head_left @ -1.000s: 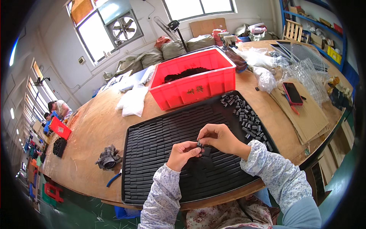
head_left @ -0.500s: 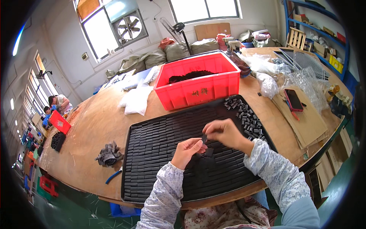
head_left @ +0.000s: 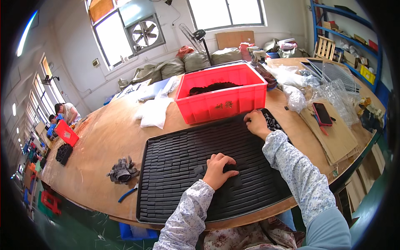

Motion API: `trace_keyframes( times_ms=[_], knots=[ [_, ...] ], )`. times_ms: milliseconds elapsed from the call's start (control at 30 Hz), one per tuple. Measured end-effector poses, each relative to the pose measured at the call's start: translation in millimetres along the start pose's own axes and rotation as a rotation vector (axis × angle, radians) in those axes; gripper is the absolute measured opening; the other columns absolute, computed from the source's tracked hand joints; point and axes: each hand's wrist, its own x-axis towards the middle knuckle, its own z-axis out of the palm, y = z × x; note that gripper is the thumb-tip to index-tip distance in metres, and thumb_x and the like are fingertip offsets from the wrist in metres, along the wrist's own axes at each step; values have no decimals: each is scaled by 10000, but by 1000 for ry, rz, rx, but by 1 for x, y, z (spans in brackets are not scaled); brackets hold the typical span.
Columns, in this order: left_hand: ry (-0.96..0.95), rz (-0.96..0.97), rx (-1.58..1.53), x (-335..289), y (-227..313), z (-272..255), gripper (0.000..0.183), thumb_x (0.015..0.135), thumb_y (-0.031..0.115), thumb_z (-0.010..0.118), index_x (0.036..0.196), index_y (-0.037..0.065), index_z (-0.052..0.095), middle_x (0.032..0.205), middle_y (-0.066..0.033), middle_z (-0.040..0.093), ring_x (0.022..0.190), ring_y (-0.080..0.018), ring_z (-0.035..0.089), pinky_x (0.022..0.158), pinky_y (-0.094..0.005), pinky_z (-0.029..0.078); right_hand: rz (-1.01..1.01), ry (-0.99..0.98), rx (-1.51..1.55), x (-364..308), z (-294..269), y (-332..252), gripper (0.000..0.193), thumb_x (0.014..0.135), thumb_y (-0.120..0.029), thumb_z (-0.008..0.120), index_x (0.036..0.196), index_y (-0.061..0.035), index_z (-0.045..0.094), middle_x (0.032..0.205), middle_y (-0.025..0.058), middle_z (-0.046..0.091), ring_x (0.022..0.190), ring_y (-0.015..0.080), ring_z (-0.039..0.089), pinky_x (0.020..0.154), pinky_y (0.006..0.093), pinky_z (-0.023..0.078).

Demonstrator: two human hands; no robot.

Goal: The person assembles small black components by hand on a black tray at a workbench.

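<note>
A black shallow tray [head_left: 138,208] lies before me, lined with tight rows of small black blocks [head_left: 166,175]. Over its middle, my left hand [head_left: 217,171] is closed around a small black piece [head_left: 230,168]; a few more flat black pieces [head_left: 199,170] lie beside it on the rows. My right hand [head_left: 256,124] reaches to the tray's far right corner, fingers curled down beside a heap of short black tubes [head_left: 271,121]. Its fingertips are partly hidden, so what they pinch does not show. The hand and sleeve cover much of the heap.
Behind the tray stands a red crate [head_left: 221,104] with dark material inside. Grey gloves [head_left: 123,170] and blue-handled pliers [head_left: 127,195] lie left. To the right are cardboard [head_left: 333,137], a phone [head_left: 322,113] and clear plastic wrap [head_left: 339,93]. Two people work far left.
My hands have parted from their meeting point over the tray. The right moved away to the heap of tubes; the left came down onto the rows with a black piece.
</note>
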Motion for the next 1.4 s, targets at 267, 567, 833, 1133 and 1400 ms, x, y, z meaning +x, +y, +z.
trace_keyframes(
  times_ms=[267,567,833,1133,1400],
  knots=[
    [93,122,-25,-1,-7,-5,231,714,183,816,746,68,617,816,-58,585,759,-209,563,670,-328,467,-17,-358,-351,-2,-15,6,331,736,-4,635,1055,-92,621,1159,170,547,1087,350,549,909,439,485],
    [15,-138,-331,-2,1,-13,210,801,138,744,723,17,590,574,1,533,527,-56,481,505,-224,402,-77,-249,-458,-44,-53,-2,259,719,-67,695,969,-84,630,972,132,602,1042,323,549,888,434,471],
    [-79,-263,-504,-5,1,-20,179,825,123,741,775,-2,624,702,5,615,634,-40,580,564,-182,460,-381,135,231,-68,-63,-58,174,757,-36,682,916,-73,625,912,112,589,933,327,524,854,414,426],
    [-58,-274,-812,-2,-3,-21,213,781,93,783,902,-19,648,822,-49,663,684,-74,618,632,-206,512,-192,-262,745,-111,-60,-96,109,845,-14,650,924,-48,582,824,36,622,809,169,567,737,309,469],
    [-120,-347,-767,-1,1,-22,251,825,106,746,1016,-31,657,845,-42,665,765,-105,633,708,-237,524,131,-555,1336,-116,-51,-93,64,914,-79,635,909,-54,576,836,-37,575,794,36,537,724,214,453]
  ],
)
